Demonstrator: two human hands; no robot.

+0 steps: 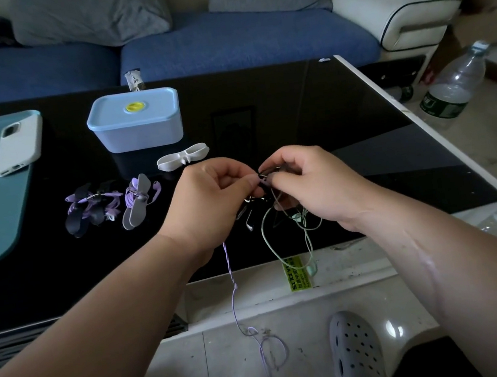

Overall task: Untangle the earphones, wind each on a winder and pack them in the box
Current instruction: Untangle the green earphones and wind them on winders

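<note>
Earphone tangle (262, 175) between both hands (211, 198) (312, 185)

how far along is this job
Done: two purple earphones wound on a dark winder and a grey winder. In hand: the left hand and right hand pinch a black, green and purple cord tangle. Left: the white plastic winder is bare, the light blue lidded box closed.

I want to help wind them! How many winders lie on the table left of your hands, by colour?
White winder: 1
Grey winder: 1
Black winder: 1
Total: 3
</note>
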